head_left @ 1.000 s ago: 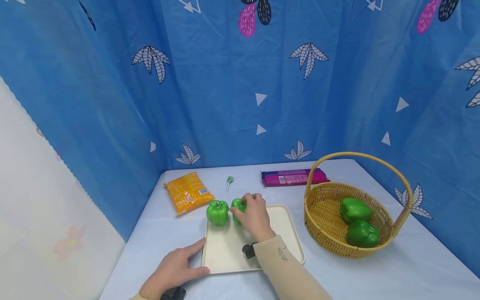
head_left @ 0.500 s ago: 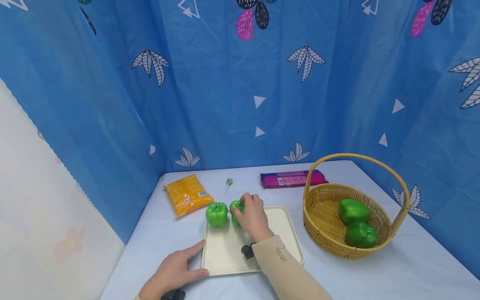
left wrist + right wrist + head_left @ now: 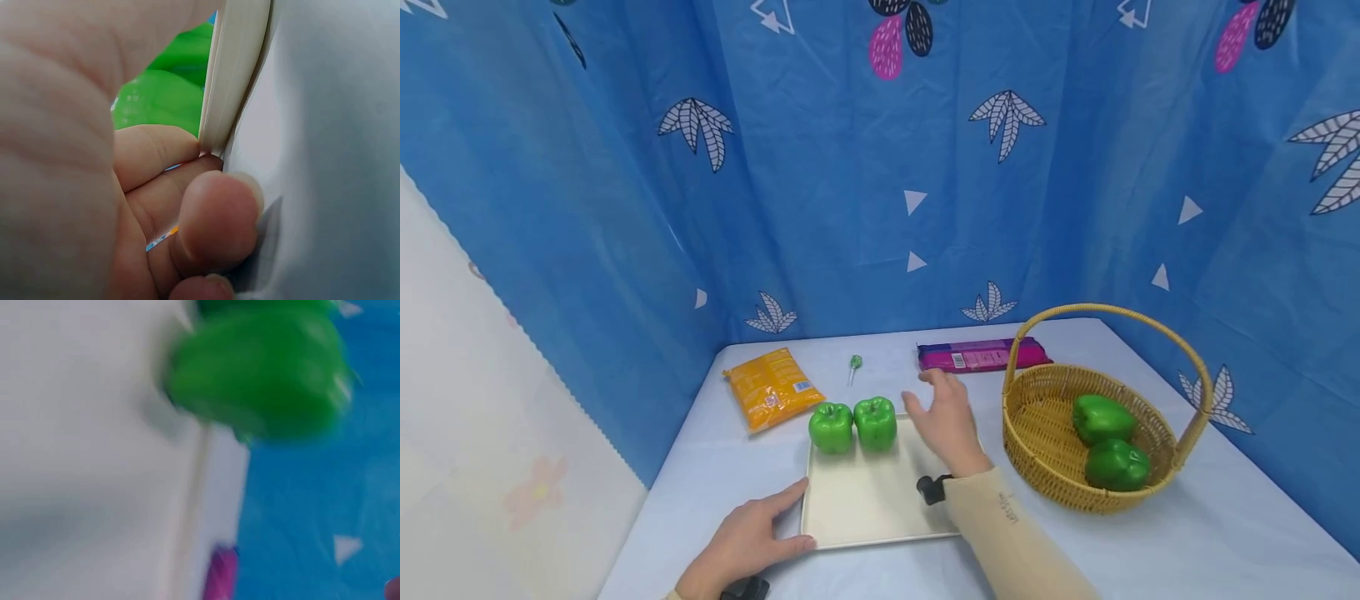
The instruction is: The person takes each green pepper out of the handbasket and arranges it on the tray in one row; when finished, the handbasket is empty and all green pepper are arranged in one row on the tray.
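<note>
Two green bell peppers, the left one (image 3: 831, 428) and the right one (image 3: 876, 423), stand side by side at the back left of a cream rectangular tray (image 3: 865, 508). My right hand (image 3: 949, 423) hovers over the tray's back right part, fingers loosely bent and apart, holding nothing. In the right wrist view a pepper (image 3: 262, 375) looks blurred. My left hand (image 3: 752, 533) rests at the tray's front left corner, index finger along the left edge and thumb at the front. The left wrist view shows its fingertips (image 3: 181, 142) touching the tray rim (image 3: 234, 69).
A wicker basket (image 3: 1037, 467) with a tall handle stands on the right, holding two more green peppers (image 3: 1103, 418). Behind the tray lie an orange packet (image 3: 772, 389), a green lollipop (image 3: 855, 363) and a purple packet (image 3: 981, 356). A blue curtain (image 3: 850, 167) hangs behind the table.
My right hand has let go of the right pepper and moved right, away from it. That pepper now stands in full view beside the other. The left hand stays at the tray.
</note>
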`<control>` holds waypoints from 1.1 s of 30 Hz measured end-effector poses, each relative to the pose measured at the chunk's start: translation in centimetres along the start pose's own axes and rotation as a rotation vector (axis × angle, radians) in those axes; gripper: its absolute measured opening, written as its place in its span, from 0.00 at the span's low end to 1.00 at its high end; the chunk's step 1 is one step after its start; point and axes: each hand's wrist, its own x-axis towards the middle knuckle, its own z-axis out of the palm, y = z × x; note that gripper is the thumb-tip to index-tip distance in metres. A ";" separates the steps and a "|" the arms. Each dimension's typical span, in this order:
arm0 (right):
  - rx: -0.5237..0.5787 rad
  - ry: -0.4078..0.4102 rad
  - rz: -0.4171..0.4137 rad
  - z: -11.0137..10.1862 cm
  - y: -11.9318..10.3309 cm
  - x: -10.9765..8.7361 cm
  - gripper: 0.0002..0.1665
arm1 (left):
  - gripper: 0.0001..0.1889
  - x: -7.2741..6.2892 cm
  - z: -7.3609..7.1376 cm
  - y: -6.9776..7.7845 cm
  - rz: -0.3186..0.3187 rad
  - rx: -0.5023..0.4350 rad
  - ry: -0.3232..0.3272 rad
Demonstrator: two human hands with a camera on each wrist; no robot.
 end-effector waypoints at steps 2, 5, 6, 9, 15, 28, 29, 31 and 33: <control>0.008 0.084 -0.042 -3.0 1.0 0.5 0.20 | 0.52 -0.1 -0.1 0.0 -0.007 0.002 0.002; -0.028 0.243 -0.109 -7.4 3.1 1.6 0.11 | 0.52 -0.2 -0.2 -0.1 -0.022 0.004 0.004; -0.049 0.287 -0.117 -8.7 4.0 2.0 0.10 | 0.52 -0.3 -0.2 -0.1 -0.026 0.003 0.005; -0.159 0.379 -0.107 -11.9 7.1 3.1 0.12 | 0.52 -0.3 -0.3 -0.2 -0.027 -0.002 0.005; -0.296 0.305 0.042 -14.4 12.8 3.5 0.18 | 0.51 -0.2 -0.2 -0.2 -0.020 0.003 0.017; -0.435 0.070 0.281 -14.7 15.5 2.1 0.24 | 0.51 0.1 -0.1 -0.1 -0.020 -0.004 0.009; -0.439 0.044 0.305 -14.7 15.7 2.1 0.26 | 0.51 0.2 -0.1 -0.1 -0.019 -0.003 0.010; -0.444 -0.007 0.349 -14.9 15.9 2.1 0.29 | 0.51 0.3 0.0 -0.2 -0.013 0.003 0.015; -0.450 -0.062 0.377 -15.0 16.1 2.1 0.31 | 0.51 0.3 0.1 -0.2 -0.012 0.005 0.017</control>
